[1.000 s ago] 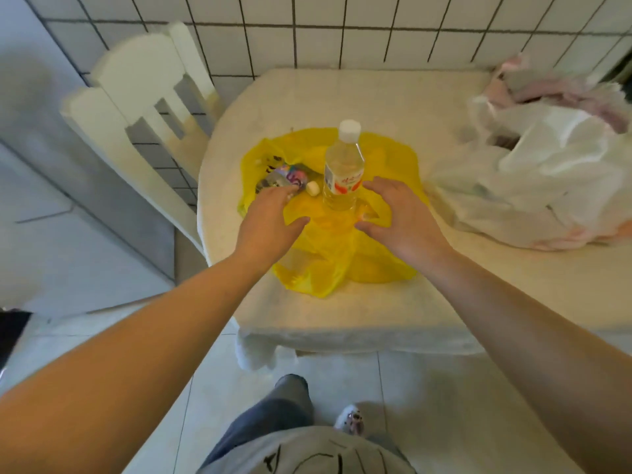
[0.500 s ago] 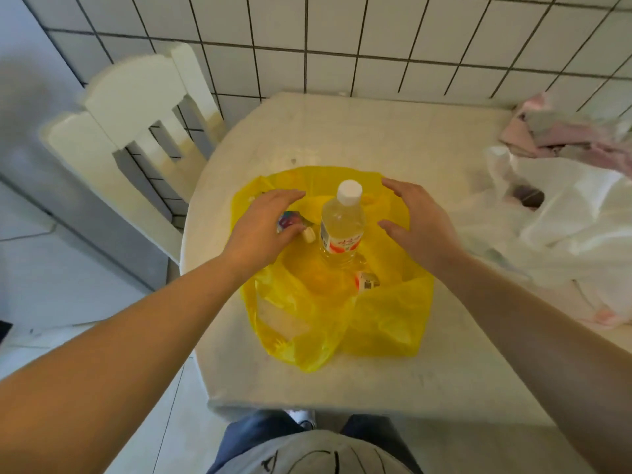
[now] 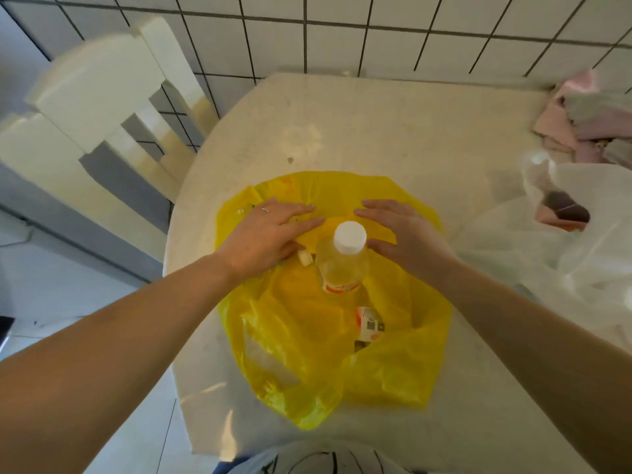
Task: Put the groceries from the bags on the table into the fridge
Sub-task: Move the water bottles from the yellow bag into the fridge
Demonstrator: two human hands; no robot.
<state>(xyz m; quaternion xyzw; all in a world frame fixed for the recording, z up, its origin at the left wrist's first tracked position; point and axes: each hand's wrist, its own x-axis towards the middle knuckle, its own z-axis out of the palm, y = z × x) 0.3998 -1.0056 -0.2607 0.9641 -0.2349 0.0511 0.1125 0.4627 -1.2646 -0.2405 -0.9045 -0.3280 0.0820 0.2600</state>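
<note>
Groceries sit on the pale round-edged stone-look table (image 3: 359, 131), inside an open, crumpled yellow plastic carrier bag (image 3: 307, 336) spread near the table's front edge.

Largest to smallest:
- Table: butts against a white tiled wall w/ dark grout (image 3: 376, 29). White slatted wooden chair (image 3: 95, 97) stands at its left side.
- White plastic bags (image 3: 547, 248), rumpled, at right of table, well apart from yellow bag's centre; a brownish item (image 3: 564, 210) shows thru an opening, type cannot be told. Pink and grey folded cloths (image 3: 581, 118) lie behind them.
- Yellow bag: mouth pulled open, handles toward front edge.
- Clear plastic bottle of pale yellow liquid w/ white screw cap (image 3: 343, 261): upright in the bag, approx. mid-bag, red-and-white label low on body.
- Left hand (image 3: 263, 237): palm down on bag's left-rear rim, fingers straight and spread, resting flat on the plastic; ring on one finger. Not gripping anything.
- Right hand (image 3: 407, 237): just right of bottle, fingers extended and slightly spread, thumb beside bottle's shoulder; contact w/ bottle cannot be told.
- Small white-and-red printed carton (image 3: 369, 323): lying in bag, in front of bottle.
- Small white cap-like object (image 3: 304, 258): between left hand and bottle, partly hidden.
</note>
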